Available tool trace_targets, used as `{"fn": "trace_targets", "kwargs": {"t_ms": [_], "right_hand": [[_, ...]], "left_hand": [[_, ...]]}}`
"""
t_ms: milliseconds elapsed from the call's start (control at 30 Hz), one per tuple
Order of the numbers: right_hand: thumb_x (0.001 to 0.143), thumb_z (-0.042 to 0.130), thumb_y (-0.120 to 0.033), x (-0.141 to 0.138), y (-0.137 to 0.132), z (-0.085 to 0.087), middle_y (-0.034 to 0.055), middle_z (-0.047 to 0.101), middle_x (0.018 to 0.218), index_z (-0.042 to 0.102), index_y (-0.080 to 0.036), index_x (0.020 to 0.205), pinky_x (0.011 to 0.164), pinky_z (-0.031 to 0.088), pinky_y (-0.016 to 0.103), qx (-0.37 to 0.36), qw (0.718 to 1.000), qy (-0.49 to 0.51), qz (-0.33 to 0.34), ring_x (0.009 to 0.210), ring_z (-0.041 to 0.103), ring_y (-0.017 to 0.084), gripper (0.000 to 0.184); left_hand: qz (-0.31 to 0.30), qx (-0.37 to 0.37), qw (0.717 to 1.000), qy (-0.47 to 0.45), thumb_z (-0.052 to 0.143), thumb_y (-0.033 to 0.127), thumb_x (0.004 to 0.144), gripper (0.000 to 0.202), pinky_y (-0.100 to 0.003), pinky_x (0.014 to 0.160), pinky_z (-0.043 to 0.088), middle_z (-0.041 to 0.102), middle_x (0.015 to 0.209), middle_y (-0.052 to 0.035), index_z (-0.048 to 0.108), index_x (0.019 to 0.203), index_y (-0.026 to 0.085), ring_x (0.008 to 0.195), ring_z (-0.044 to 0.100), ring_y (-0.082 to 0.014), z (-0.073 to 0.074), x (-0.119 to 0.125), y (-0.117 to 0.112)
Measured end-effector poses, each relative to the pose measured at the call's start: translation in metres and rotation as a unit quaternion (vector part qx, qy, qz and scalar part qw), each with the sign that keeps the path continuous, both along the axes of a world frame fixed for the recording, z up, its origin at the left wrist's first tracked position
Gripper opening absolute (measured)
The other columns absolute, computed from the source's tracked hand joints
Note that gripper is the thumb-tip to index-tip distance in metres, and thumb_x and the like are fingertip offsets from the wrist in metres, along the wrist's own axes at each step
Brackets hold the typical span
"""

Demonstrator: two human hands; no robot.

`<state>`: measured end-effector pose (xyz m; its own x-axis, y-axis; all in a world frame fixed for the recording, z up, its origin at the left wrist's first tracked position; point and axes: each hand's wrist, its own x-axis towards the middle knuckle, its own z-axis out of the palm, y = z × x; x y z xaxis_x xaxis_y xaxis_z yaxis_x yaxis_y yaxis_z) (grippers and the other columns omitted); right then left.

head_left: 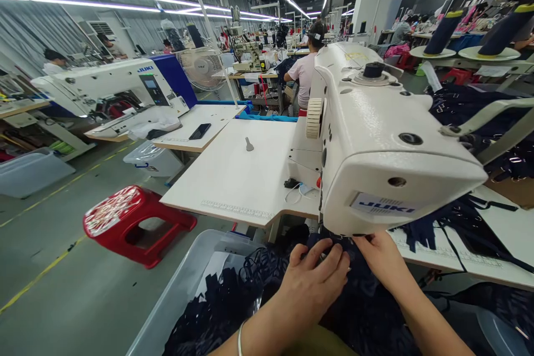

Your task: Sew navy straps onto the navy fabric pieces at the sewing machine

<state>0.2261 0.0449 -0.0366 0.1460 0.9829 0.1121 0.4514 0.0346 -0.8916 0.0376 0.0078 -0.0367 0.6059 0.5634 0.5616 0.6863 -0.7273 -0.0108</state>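
Observation:
A white sewing machine point(387, 122) marked JUKI fills the right of the head view, and both my hands are under the near end of its head. My left hand point(315, 278) has its fingers curled down over dark navy fabric point(359, 295) beside the needle area. To its right, my right hand point(381, 256) pinches the same fabric's edge, with the fingertips partly hidden by the machine head. The fabric hangs down toward my lap. The needle and presser foot cannot be made out clearly.
A clear plastic bin point(167, 303) of navy straps stands at my lower left. Beyond it is a red stool point(133, 222). A grey metal piece point(249, 144) lies on the white tabletop point(233, 178), and a phone point(200, 131) on the adjoining table. Navy pieces point(450, 222) lie at right.

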Motion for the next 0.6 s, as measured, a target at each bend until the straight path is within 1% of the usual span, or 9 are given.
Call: {"fn": "trace_targets", "kwargs": {"t_ms": [100, 200, 300, 367, 467, 600], "right_hand": [[0.076, 0.048, -0.032, -0.001, 0.009, 0.002, 0.0074, 0.074, 0.079, 0.069, -0.021, 0.076, 0.082, 0.050, 0.043, 0.011, 0.999, -0.036, 0.022, 0.082, 0.068, 0.028, 0.023], [0.078, 0.046, -0.032, -0.002, 0.014, 0.000, 0.0087, 0.075, 0.077, 0.069, -0.023, 0.072, 0.084, 0.050, 0.046, 0.033, 0.998, -0.056, 0.027, 0.088, 0.068, 0.031, 0.025], [0.078, 0.047, -0.029, -0.001, 0.019, -0.001, 0.0092, 0.074, 0.072, 0.069, -0.025, 0.067, 0.086, 0.050, 0.046, 0.081, 0.993, -0.083, 0.029, 0.095, 0.067, 0.032, 0.025], [0.076, 0.050, -0.028, 0.000, 0.022, -0.001, 0.0089, 0.073, 0.067, 0.067, -0.026, 0.062, 0.087, 0.050, 0.045, 0.104, 0.990, -0.092, 0.036, 0.096, 0.067, 0.033, 0.022], [0.073, 0.054, -0.028, 0.002, 0.026, -0.001, 0.0074, 0.072, 0.063, 0.066, -0.028, 0.060, 0.085, 0.052, 0.046, 0.114, 0.988, -0.094, 0.040, 0.094, 0.067, 0.033, 0.018], [0.077, 0.052, -0.033, 0.003, 0.029, -0.001, 0.0067, 0.071, 0.061, 0.064, -0.028, 0.060, 0.081, 0.053, 0.045, 0.122, 0.988, -0.090, 0.035, 0.094, 0.067, 0.032, 0.021]], "left_hand": [[0.020, 0.011, 1.000, -0.002, 0.052, 0.034, 0.095, 0.029, -0.032, 0.096, 0.030, 0.063, 0.121, -0.0025, 0.059, 0.121, 0.022, 0.118, 0.051, -0.0188, 0.003, 0.005, 0.002], [0.039, 0.016, 0.999, -0.002, 0.055, 0.037, 0.093, 0.034, -0.032, 0.094, 0.031, 0.063, 0.118, -0.0032, 0.059, 0.122, 0.021, 0.116, 0.053, -0.0200, 0.003, 0.007, 0.004], [0.047, 0.024, 0.999, -0.004, 0.056, 0.037, 0.091, 0.036, -0.033, 0.093, 0.032, 0.063, 0.116, -0.0038, 0.059, 0.123, 0.020, 0.115, 0.053, -0.0207, 0.001, 0.009, 0.004], [0.047, 0.030, 0.998, -0.009, 0.055, 0.036, 0.091, 0.036, -0.033, 0.092, 0.031, 0.063, 0.115, -0.0044, 0.059, 0.122, 0.019, 0.114, 0.053, -0.0211, 0.000, 0.010, 0.005], [0.048, 0.035, 0.998, -0.016, 0.055, 0.034, 0.090, 0.036, -0.033, 0.091, 0.030, 0.063, 0.116, -0.0053, 0.060, 0.121, 0.018, 0.114, 0.053, -0.0217, 0.000, 0.012, 0.005], [0.052, 0.035, 0.998, -0.015, 0.055, 0.034, 0.089, 0.037, -0.035, 0.090, 0.032, 0.063, 0.115, -0.0058, 0.060, 0.122, 0.017, 0.112, 0.053, -0.0228, 0.000, 0.014, 0.005]]}}
